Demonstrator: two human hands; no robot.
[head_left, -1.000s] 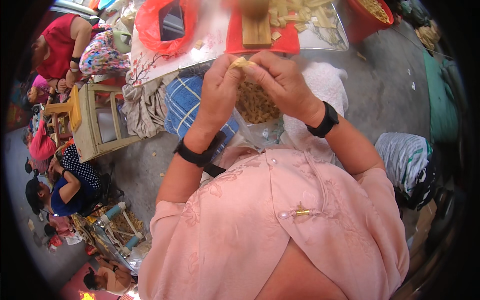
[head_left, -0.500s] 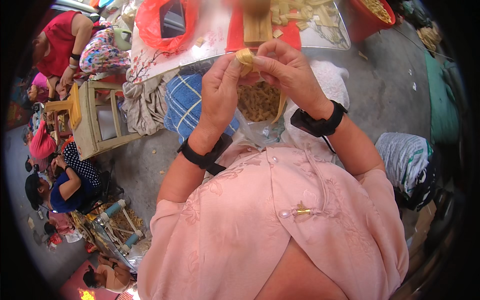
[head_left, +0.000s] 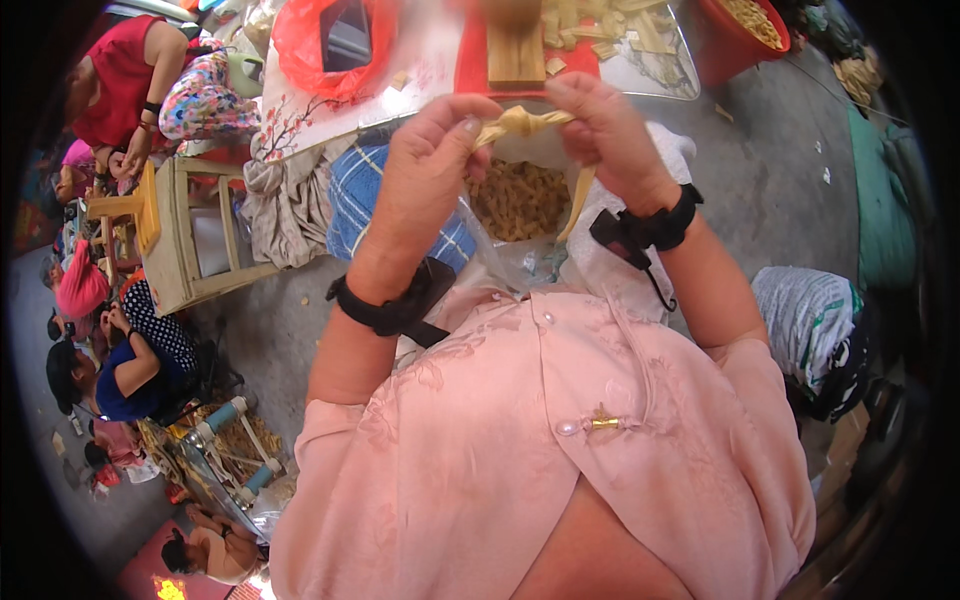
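Observation:
A pale yellow strip (head_left: 522, 121), which looks like tofu skin, stretches between my hands with a knot at its middle. My left hand (head_left: 425, 150) is closed in a pinch on its left end. In my right hand (head_left: 608, 130) the other end is pinched, and a flat tail hangs down below those fingers. Beneath the strip, between my forearms, small brownish-yellow knotted pieces (head_left: 522, 205) fill a clear plastic bag. Just beyond my hands, a wooden block (head_left: 515, 62) lies on a red sheet (head_left: 472, 75), with short yellow pieces (head_left: 590, 30) to its right.
The white table (head_left: 310, 125) carries a red plastic bag (head_left: 300, 55) with a dark flat device. At the far right stands a red bucket (head_left: 715, 55) of pieces. A blue checked towel (head_left: 350, 200) lies left of my knees, near a wooden stool (head_left: 185, 240). Other people sit leftward.
My hands have moved apart, drawing the strip out sideways. The bunched loop between my fingers is now a knot stretched along the strip.

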